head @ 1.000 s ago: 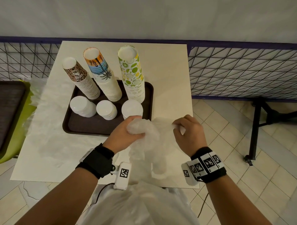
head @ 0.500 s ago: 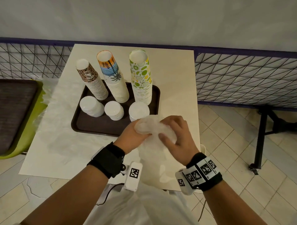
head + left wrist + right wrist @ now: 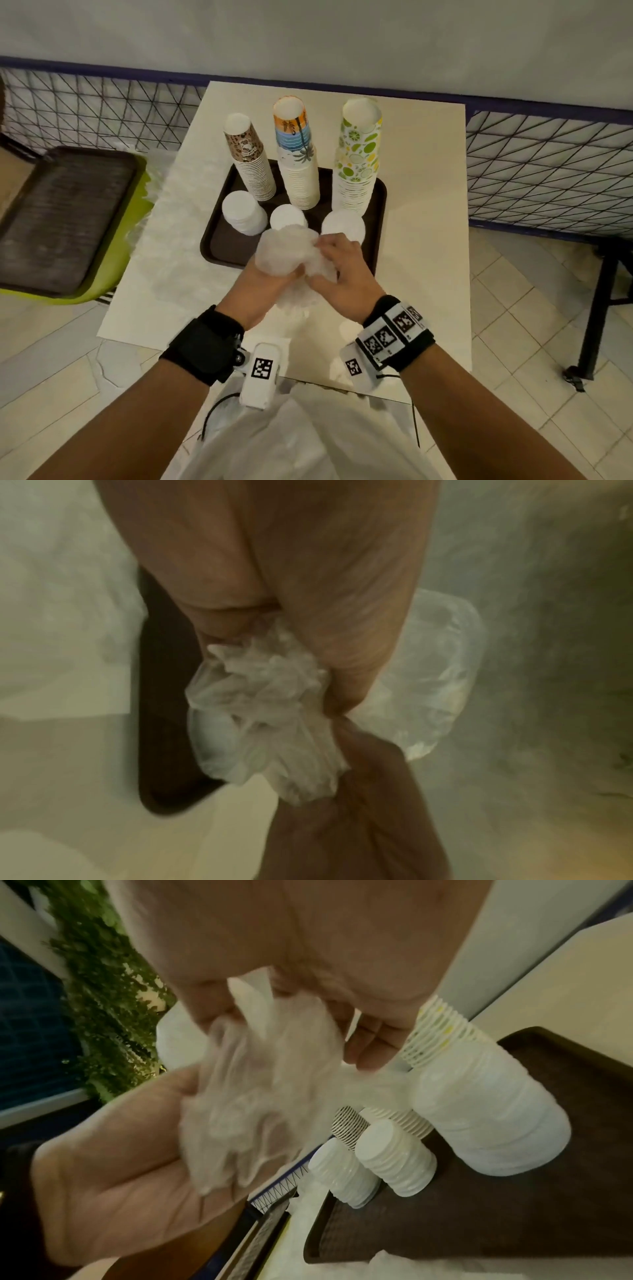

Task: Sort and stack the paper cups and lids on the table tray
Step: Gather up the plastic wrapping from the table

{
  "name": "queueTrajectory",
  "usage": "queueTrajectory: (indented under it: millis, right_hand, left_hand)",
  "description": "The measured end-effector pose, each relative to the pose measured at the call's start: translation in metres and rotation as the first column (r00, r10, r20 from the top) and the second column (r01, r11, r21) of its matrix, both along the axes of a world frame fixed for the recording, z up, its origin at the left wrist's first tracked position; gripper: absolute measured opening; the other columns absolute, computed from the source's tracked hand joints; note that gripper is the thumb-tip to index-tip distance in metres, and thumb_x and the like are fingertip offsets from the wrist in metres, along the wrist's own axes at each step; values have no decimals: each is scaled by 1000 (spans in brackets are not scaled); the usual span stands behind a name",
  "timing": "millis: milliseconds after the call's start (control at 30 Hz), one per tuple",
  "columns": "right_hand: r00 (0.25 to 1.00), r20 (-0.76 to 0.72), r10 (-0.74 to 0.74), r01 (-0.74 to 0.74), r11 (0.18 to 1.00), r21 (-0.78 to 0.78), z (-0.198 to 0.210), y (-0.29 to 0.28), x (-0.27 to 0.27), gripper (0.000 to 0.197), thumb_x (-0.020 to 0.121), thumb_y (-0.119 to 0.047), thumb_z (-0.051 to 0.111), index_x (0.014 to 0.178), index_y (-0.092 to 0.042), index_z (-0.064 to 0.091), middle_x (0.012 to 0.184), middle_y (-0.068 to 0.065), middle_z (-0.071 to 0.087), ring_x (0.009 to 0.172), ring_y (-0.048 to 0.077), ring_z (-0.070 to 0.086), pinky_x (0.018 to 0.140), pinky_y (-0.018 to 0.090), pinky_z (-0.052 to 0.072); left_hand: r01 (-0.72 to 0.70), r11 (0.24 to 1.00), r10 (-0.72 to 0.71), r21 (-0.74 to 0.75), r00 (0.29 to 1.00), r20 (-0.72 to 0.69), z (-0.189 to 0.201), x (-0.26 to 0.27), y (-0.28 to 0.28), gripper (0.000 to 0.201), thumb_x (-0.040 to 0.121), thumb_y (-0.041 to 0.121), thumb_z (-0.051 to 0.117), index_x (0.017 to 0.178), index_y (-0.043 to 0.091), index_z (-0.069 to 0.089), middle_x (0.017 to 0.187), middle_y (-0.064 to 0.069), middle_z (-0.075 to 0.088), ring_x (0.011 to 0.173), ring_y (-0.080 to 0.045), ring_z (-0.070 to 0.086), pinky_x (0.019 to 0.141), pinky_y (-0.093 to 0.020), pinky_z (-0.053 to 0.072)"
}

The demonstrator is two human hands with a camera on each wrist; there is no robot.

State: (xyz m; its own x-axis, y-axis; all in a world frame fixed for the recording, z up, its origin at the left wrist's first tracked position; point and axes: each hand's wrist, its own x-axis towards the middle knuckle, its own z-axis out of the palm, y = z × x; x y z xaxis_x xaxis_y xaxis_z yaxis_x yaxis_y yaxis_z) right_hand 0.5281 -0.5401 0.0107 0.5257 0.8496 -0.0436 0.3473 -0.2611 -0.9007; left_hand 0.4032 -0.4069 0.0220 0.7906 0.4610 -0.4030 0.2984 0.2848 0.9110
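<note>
A dark brown tray (image 3: pixel 378 202) on the white table (image 3: pixel 424 192) carries three upside-down cup stacks: brown-patterned (image 3: pixel 248 156), blue-and-orange (image 3: pixel 296 150) and green citrus (image 3: pixel 358 150). In front of them stand three white lid stacks (image 3: pixel 241 212) (image 3: pixel 286 216) (image 3: pixel 344 224), also seen from the right wrist (image 3: pixel 397 1156). Just in front of the tray both hands bunch a crumpled clear plastic bag (image 3: pixel 286 255). My left hand (image 3: pixel 270 284) grips it from below (image 3: pixel 270 710). My right hand (image 3: pixel 337 263) pinches it from the right (image 3: pixel 274 1064).
More clear plastic wrap (image 3: pixel 164 246) lies along the table's left side. A second dark tray (image 3: pixel 58 219) rests on a green chair to the left. A wire-mesh fence (image 3: pixel 548 171) runs behind the table. A black stand (image 3: pixel 603 301) is on the tiled floor at right.
The hands have come together and moved toward the tray, crumpling the plastic bag into a tighter wad. The camera view has shifted so the table sits further right.
</note>
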Motion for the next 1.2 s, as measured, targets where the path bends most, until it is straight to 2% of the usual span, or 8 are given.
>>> queueTrajectory:
  millis: [100, 300, 433, 533, 667, 933, 1067, 1200]
  right_hand:
    - [996, -91, -17, 18, 1000, 8, -8, 8, -13, 51, 80, -27, 64, 130, -28, 62, 130, -4, 46, 116, 12, 43, 94, 21, 44]
    - [952, 199, 232, -118, 880, -461, -65, 29, -69, 64, 88, -41, 64, 147, -35, 40, 142, 5, 29, 124, 32, 37, 108, 43, 40]
    - [857, 335, 393, -99, 762, -640, -88, 63, -112, 76, 88, -48, 64, 153, -40, 24, 159, 7, 9, 137, 37, 17, 111, 51, 36]
    - [830, 383, 406, -47, 735, -677, -107, 78, -130, 70, 88, -20, 65, 150, -30, 34, 153, 11, 21, 128, 38, 29, 106, 50, 42]
    - [878, 347, 329, -2, 728, -686, -116, 82, -129, 50, 87, 3, 50, 133, -14, 53, 128, 11, 47, 112, 33, 49, 102, 42, 44]
    - [868, 414, -274, 416, 856, -307, -63, 78, -110, 10, 86, -13, 60, 77, -9, 58, 76, 1, 51, 69, 23, 50, 64, 27, 33]
    - [785, 351, -510, 558, 829, -43, -24, 84, -107, 8, 82, -11, 59, 77, -5, 60, 69, 8, 56, 65, 23, 49, 63, 22, 37]
    - [863, 167, -477, 487, 873, -23, 22, 112, -115, 15, 86, -2, 54, 86, -15, 61, 84, 3, 63, 79, 4, 56, 73, 8, 40]
  left_hand:
    - [-89, 995, 89, 55, 996, 2, -20, -49, 43, 46, 96, 14, 70, 136, -3, 56, 115, -6, 72, 103, -21, 69, 83, -37, 55]
    - [-208, 976, 211, 59, 976, -49, -35, -128, 106, 67, 80, 29, 83, 133, -3, 58, 111, -11, 72, 97, -23, 72, 79, -39, 56]
    - [-176, 984, 175, -10, 982, -66, -47, -155, 145, 61, 96, 30, 70, 130, -17, 50, 115, -32, 64, 102, -38, 64, 79, -42, 54]
    - [-193, 981, 190, -22, 975, -113, -48, -165, 164, 34, 106, 7, 50, 135, -10, 53, 115, -28, 67, 96, -29, 70, 71, -32, 59]
    - [-124, 989, 134, 76, 980, -147, -47, -168, 179, 29, 98, 7, 67, 126, 7, 60, 112, -10, 70, 88, -3, 73, 75, -26, 62]
    - [33, 995, -26, 97, 997, -76, -35, -173, 198, 49, 70, 48, 83, 115, 32, 73, 112, 1, 77, 109, -17, 72, 96, -38, 55]
    - [102, 991, -103, 91, 995, 3, -35, -170, 199, 49, 77, 33, 85, 120, 13, 72, 112, -14, 75, 107, -30, 72, 93, -48, 58]
    - [170, 983, -165, 68, 983, -79, -29, -167, 192, 50, 64, 42, 80, 108, 21, 71, 96, 5, 77, 97, -22, 71, 96, -43, 56]
